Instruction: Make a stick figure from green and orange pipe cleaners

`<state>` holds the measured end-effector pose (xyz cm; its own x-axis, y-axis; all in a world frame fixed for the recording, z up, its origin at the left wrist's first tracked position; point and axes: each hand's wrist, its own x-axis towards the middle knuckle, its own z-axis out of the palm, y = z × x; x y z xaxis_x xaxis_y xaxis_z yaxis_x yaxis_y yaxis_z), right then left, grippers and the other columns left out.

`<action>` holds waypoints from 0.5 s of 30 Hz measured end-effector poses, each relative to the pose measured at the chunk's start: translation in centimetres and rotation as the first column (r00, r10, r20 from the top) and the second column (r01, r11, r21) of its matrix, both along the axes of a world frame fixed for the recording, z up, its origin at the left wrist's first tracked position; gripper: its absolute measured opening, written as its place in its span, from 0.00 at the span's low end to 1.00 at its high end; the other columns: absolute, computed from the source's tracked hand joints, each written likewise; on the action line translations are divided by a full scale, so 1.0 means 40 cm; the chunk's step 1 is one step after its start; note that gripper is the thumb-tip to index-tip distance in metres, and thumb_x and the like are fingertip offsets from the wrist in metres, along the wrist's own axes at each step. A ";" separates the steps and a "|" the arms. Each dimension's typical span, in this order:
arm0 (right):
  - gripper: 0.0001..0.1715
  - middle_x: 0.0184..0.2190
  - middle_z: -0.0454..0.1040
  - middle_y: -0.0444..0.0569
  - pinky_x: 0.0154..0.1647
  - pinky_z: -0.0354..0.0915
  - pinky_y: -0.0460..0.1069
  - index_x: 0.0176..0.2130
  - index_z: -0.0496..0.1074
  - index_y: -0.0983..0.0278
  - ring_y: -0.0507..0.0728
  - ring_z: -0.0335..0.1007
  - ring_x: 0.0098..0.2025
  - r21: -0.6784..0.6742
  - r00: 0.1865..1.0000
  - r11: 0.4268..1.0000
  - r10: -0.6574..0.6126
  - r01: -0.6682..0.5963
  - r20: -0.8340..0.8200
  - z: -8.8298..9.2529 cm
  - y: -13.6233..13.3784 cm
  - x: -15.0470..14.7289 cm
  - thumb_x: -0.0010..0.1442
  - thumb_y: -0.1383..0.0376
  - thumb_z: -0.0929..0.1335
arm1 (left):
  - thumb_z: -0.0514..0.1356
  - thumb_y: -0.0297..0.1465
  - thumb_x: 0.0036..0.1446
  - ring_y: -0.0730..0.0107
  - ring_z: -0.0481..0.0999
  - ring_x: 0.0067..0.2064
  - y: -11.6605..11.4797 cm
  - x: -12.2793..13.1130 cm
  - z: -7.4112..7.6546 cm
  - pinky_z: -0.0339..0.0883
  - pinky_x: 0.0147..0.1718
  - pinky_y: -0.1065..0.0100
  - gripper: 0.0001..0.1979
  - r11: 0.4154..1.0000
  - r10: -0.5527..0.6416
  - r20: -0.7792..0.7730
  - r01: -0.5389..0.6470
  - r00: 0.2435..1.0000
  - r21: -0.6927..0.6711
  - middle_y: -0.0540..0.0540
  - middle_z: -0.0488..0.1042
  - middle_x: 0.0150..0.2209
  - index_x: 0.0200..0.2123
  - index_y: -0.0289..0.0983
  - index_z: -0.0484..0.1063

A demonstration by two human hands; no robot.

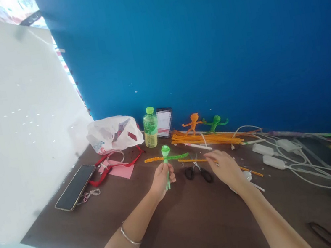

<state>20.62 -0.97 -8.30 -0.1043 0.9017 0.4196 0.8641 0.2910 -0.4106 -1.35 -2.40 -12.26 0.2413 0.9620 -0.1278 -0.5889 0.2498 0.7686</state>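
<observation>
My left hand (pixel 162 178) is closed around the pale green lower part of a pipe cleaner figure (pixel 166 153), held upright over the table. The figure has a rounded pale green head, one twisted orange arm and one twisted green arm. To its right, my right hand (pixel 224 167) has its fingers pinched on an orange pipe cleaner (pixel 193 160), whose free end points left. Part of this strip is hidden behind the fingers. Black-handled scissors (pixel 197 171) lie between my hands with the blades apart, partly under the orange strip.
Behind are an orange pipe cleaner bundle (pixel 208 138), orange (pixel 195 122) and green (pixel 217 122) figures, a drink bottle (pixel 150 128) and a plastic bag (pixel 114 133). A phone (pixel 74 188) and pink paper (pixel 122 171) lie left. White cables (pixel 318 172) tangle at right. A blue wall (pixel 202 40) rises behind.
</observation>
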 end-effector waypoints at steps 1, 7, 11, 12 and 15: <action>0.13 0.34 0.73 0.52 0.39 0.60 0.53 0.33 0.73 0.63 0.59 0.66 0.38 -0.061 0.992 0.997 0.055 -0.049 0.111 0.001 0.018 0.001 0.54 0.67 0.60 | 0.60 0.44 0.46 0.84 0.58 0.20 0.000 0.001 0.000 0.54 0.20 0.75 0.19 1.000 0.009 -0.012 -0.009 1.000 -0.002 0.53 0.60 0.25 0.30 0.35 0.60; 0.09 0.33 0.71 0.51 0.38 0.60 0.51 0.33 0.73 0.64 0.58 0.65 0.38 -0.197 0.932 0.962 0.239 -0.189 0.272 -0.036 0.103 -0.053 0.51 0.66 0.64 | 0.60 0.44 0.46 0.85 0.54 0.17 0.004 0.006 -0.006 0.52 0.18 0.76 0.20 1.000 -0.019 0.017 0.019 1.000 0.008 0.57 0.56 0.21 0.35 0.35 0.61; 0.04 0.30 0.71 0.50 0.36 0.60 0.51 0.24 0.71 0.64 0.58 0.65 0.36 -0.150 0.945 0.972 0.213 -0.179 0.249 -0.069 0.130 -0.076 0.47 0.67 0.66 | 0.60 0.44 0.44 0.82 0.60 0.19 0.004 0.007 -0.006 0.59 0.22 0.72 0.20 1.000 -0.009 0.005 0.009 1.000 0.012 0.56 0.59 0.21 0.33 0.35 0.60; 0.05 0.31 0.71 0.50 0.37 0.60 0.51 0.23 0.70 0.64 0.58 0.65 0.36 -0.128 0.949 0.975 0.209 -0.182 0.238 -0.071 0.130 -0.077 0.48 0.67 0.66 | 0.60 0.44 0.44 0.81 0.62 0.20 0.005 0.007 -0.007 0.60 0.22 0.72 0.21 1.000 0.008 -0.004 -0.007 1.000 0.008 0.54 0.61 0.23 0.33 0.35 0.60; 0.08 0.34 0.71 0.51 0.39 0.60 0.52 0.28 0.69 0.63 0.58 0.65 0.39 -0.036 0.966 0.985 0.173 -0.169 0.194 -0.064 0.107 -0.075 0.54 0.67 0.61 | 0.60 0.44 0.44 0.83 0.60 0.20 0.007 0.006 -0.011 0.55 0.18 0.76 0.20 0.999 0.033 -0.020 -0.033 0.999 -0.001 0.53 0.62 0.25 0.34 0.35 0.60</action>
